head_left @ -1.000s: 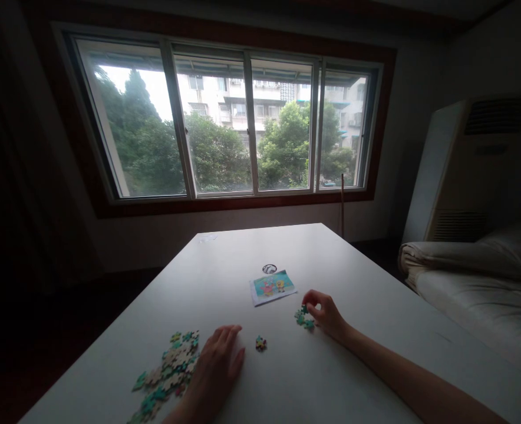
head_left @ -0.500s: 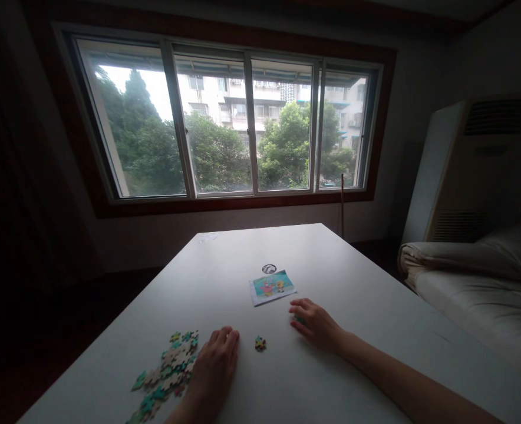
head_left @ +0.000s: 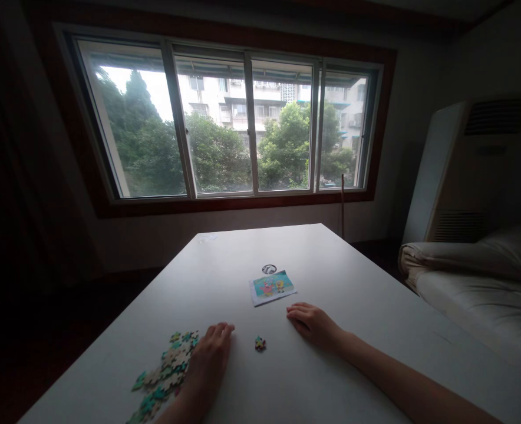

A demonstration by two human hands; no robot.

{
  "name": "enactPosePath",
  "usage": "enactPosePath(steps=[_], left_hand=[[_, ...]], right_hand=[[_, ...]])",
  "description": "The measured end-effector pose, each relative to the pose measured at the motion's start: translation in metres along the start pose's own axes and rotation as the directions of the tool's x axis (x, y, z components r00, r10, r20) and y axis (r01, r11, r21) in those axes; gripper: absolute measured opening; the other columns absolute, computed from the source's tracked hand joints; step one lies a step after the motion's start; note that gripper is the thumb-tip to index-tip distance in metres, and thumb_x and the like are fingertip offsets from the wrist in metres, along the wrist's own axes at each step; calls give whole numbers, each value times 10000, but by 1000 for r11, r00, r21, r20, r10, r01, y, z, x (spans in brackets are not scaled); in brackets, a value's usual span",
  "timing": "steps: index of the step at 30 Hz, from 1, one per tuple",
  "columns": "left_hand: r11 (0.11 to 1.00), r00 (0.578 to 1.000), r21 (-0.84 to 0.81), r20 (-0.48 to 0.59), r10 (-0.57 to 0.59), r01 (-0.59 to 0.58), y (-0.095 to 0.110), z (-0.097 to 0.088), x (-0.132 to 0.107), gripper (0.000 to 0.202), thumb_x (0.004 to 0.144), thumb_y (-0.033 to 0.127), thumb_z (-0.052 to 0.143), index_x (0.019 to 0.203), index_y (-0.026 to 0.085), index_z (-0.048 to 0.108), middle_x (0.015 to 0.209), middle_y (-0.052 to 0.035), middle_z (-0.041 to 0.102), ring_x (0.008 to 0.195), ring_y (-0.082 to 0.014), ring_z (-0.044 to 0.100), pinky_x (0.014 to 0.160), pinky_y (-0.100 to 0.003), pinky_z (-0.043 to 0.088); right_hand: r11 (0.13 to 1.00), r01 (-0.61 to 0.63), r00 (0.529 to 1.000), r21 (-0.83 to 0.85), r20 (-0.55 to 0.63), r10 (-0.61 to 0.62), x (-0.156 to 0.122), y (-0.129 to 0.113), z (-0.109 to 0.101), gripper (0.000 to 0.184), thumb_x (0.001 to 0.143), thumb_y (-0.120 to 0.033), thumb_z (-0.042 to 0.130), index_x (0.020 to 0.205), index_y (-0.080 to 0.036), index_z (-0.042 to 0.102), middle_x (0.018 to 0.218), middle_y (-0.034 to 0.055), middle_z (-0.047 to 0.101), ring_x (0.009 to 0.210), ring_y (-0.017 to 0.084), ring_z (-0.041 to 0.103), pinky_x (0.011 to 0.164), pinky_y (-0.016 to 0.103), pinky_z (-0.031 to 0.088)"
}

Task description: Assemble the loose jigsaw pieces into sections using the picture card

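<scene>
My left hand [head_left: 210,359] rests palm down at the right edge of a loose pile of jigsaw puzzle pieces [head_left: 172,365], covering part of it. Its fingers lie stretched forward on the table, with nothing visible in them. A small cluster of puzzle pieces [head_left: 260,343] lies between my two hands. To its right, my right hand [head_left: 312,323] is closed, fingers curled over a puzzle piece that is hidden from view now. Just beyond that hand is a picture card [head_left: 272,288] with cartoon figures on a teal ground.
The white table [head_left: 238,253] stretches toward the window. Behind the card is a round dark-rimmed spot [head_left: 269,269], and a clear scrap [head_left: 207,238] lies at the far left corner. A pale sofa [head_left: 472,294] stands along the right side.
My right hand's fingers have curled in, and the teal piece seen under them is now hidden. My left hand has shifted slightly left and away from me, nearer the pile.
</scene>
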State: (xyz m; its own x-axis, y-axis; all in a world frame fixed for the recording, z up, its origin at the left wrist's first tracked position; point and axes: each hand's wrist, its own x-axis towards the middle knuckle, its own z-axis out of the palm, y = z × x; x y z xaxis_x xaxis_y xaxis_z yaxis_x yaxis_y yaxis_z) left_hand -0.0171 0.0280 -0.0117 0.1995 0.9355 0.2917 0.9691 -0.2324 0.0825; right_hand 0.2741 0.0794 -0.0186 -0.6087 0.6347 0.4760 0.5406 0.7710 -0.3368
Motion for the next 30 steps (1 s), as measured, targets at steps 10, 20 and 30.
enactPosePath(steps=[10, 20, 30], left_hand=[[976, 982, 138, -105, -154, 168, -46, 9, 16, 301, 872, 146, 401, 1111, 82, 573, 1107, -138, 602, 1043, -254, 515, 907, -397, 391], [995, 992, 21, -78, -98, 99, -42, 2, 15, 313, 851, 45, 342, 938, 180, 610, 936, -44, 615, 912, -178, 547, 814, -276, 421], [993, 977, -115, -213, -4, -21, -46, 10, 15, 432, 698, -97, 348, 890, 190, 607, 927, -33, 625, 894, -166, 596, 805, -265, 470]], right_hand=[[1000, 7, 1000, -10, -4, -7, -1, 0, 1, 248, 849, -116, 468, 1017, -180, 638, 1115, 72, 645, 1058, 191, 562, 946, 320, 448], [1000, -11, 1000, -7, 2, 11, 0, -4, -2, 256, 839, -106, 469, 1014, -181, 640, 1113, 80, 644, 1065, 200, 557, 945, 333, 444], [999, -23, 999, 22, 29, 23, 1, -4, -4, 236, 851, -139, 466, 1008, -182, 636, 1122, 78, 636, 1076, 201, 546, 950, 335, 436]])
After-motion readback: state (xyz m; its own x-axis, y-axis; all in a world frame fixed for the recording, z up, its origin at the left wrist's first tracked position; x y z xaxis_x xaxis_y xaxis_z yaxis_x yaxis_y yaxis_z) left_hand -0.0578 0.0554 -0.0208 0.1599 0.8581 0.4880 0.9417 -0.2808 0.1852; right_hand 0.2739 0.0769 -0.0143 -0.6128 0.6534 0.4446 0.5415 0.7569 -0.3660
